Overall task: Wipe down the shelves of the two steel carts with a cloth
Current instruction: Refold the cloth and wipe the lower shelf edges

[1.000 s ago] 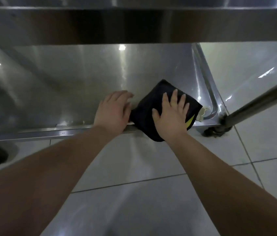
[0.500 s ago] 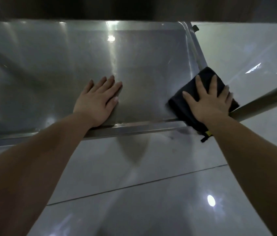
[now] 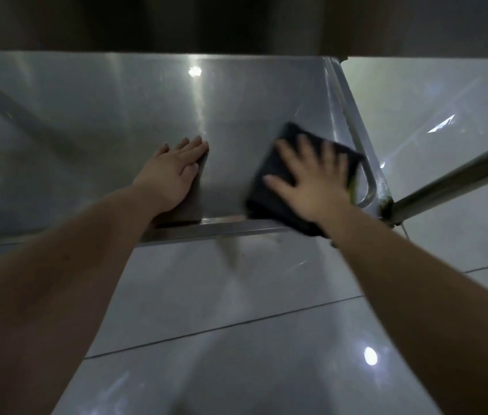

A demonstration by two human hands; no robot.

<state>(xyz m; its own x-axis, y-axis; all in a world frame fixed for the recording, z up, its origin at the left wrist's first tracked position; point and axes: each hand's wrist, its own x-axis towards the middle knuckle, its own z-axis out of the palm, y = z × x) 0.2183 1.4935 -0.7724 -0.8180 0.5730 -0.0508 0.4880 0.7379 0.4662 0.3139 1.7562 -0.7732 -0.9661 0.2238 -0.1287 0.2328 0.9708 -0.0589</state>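
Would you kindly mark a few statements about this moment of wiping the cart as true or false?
1. The right hand presses a dark cloth flat on the steel shelf. True.
2. The left hand holds a spray bottle. False: it rests flat on the shelf and holds nothing.
3. The cloth lies near the shelf's right end. True.
4. The cloth is white. False: it is dark, with a yellow-green bit at one edge.

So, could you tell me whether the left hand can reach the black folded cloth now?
Probably yes: only bare steel shelf lies between the left hand and the black folded cloth, though the right hand presses on it.
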